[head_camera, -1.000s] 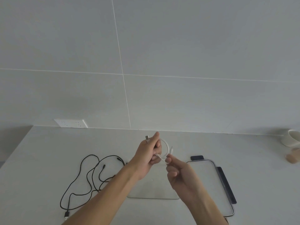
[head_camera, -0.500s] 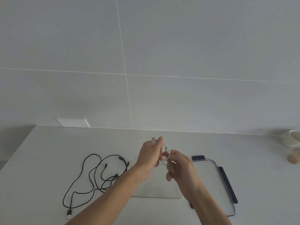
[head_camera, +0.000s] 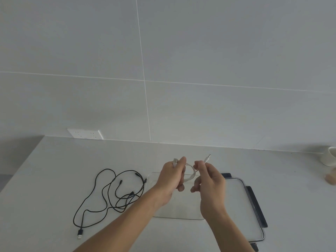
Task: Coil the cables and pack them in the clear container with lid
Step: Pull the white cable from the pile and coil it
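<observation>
A short white cable [head_camera: 190, 177] is held in the air above the clear container [head_camera: 179, 209]. My left hand [head_camera: 171, 177] grips one end, its plug sticking up past the thumb. My right hand [head_camera: 209, 180] pinches the other end, whose thin plug points up and to the right. Between the two hands the cable hangs in a small loop. A black multi-plug cable [head_camera: 111, 195] lies loose and tangled on the counter to the left. The container's lid [head_camera: 243, 206], clear with dark clasps, lies flat to the right of the container.
A white wall socket [head_camera: 85, 134] sits at the back left where the counter meets the wall. A white cup [head_camera: 330, 158] stands at the far right edge, with a small tan object [head_camera: 331, 177] in front of it.
My right hand has drawn away from the left to the right, pulling the cable's thin plug out and up. The loop between the hands has widened.
</observation>
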The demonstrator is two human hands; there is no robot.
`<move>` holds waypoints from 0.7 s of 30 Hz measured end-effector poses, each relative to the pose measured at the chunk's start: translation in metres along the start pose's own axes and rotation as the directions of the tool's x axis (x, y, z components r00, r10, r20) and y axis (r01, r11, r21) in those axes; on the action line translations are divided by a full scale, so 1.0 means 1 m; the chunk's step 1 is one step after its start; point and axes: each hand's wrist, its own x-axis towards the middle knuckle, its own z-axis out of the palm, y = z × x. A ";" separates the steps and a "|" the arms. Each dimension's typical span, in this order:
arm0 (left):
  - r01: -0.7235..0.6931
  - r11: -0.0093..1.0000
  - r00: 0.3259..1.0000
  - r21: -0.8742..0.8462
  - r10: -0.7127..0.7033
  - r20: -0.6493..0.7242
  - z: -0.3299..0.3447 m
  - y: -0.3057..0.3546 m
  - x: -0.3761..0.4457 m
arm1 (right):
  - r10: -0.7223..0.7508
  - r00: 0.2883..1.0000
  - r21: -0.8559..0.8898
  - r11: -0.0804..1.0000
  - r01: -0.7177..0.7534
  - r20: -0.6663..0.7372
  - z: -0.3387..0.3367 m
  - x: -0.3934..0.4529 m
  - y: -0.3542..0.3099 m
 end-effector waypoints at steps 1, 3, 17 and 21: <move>0.006 1.000 1.000 -0.024 -0.006 0.013 0.000 0.001 0.000 | 0.064 0.998 0.102 0.993 -0.065 0.012 -0.001 0.001 -0.001; 0.004 0.999 0.999 -0.037 -0.003 0.042 0.000 0.003 0.001 | 0.187 0.981 0.240 0.952 -0.191 0.040 -0.004 0.003 -0.001; -0.284 0.866 0.959 0.412 0.253 0.129 -0.016 0.005 0.014 | 0.303 0.872 -0.139 0.953 -0.270 0.383 -0.026 0.036 -0.004; -0.328 0.816 0.943 0.477 0.314 0.111 -0.021 0.000 0.021 | 0.278 0.810 -0.109 0.959 -0.260 0.516 -0.029 0.038 -0.001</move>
